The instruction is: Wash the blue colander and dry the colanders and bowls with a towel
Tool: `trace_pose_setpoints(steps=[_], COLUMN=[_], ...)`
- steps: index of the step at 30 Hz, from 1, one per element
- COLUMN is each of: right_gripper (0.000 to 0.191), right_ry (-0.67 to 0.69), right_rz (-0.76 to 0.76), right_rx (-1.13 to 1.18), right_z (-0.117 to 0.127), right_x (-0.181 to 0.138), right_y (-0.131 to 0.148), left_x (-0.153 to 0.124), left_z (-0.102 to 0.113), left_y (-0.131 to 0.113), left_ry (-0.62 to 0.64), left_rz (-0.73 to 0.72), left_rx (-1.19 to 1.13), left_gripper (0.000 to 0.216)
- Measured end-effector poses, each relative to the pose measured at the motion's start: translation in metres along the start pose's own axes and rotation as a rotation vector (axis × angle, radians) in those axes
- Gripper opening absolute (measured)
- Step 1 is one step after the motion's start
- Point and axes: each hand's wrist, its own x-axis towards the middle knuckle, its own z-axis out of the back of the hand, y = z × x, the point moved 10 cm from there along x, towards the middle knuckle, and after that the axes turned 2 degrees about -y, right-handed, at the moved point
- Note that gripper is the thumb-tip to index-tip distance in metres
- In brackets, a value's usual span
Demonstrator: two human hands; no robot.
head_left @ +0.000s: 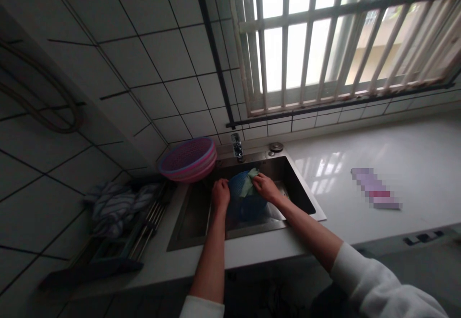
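Observation:
A blue plastic colander (248, 202) sits tilted in the steel sink (190, 217). My left hand (220, 194) grips its left rim with fingers curled. A pale green cloth (249, 181) is pinched in my right hand (265, 186), which presses it against the inside of the colander near its top edge. Both arms reach forward over the sink's front edge.
A stack of pink and purple baskets (189, 158) rests at the sink's back left corner. The tap (237, 146) stands behind the sink. A dish rack (118, 231) holding striped cloth sits to the left. White counter (396, 164) stretches right under a barred window (324, 34).

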Motion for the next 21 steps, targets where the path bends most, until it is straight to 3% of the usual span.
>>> trace_pose_setpoints(steps=[3,7,10,13,18,20,21], right_gripper=[0.020,0.023,0.023,0.020,0.025,0.026,0.024], right_ry=[0.052,0.127,0.165,0.138,0.099,0.088,0.075], right_rz=[0.098,0.403,0.528,0.434,-0.062,-0.119,-0.078], right_rx=[-0.068,-0.047,-0.029,0.001,-0.067,-0.099,-0.107], right_z=[-0.009,-0.022,-0.028,-0.022,0.000,0.004,0.005], right_x=[-0.004,-0.018,-0.026,-0.016,0.006,0.006,0.005], right_y=[0.031,0.090,0.109,0.090,0.003,-0.005,0.002], left_x=[-0.008,-0.009,-0.006,-0.001,-0.003,-0.005,-0.006], left_z=[0.006,-0.021,-0.028,-0.027,-0.031,-0.035,-0.037], left_y=[-0.027,-0.001,0.019,0.028,0.040,0.038,0.037], left_ry=[-0.066,0.166,0.241,0.221,0.211,0.222,0.226], left_rz=[-0.158,0.128,0.262,0.266,0.315,0.307,0.297], left_rx=[0.029,0.178,0.181,0.078,-0.082,-0.143,-0.160], left_gripper=[0.042,0.052,0.065,0.065,0.071,0.074,0.075])
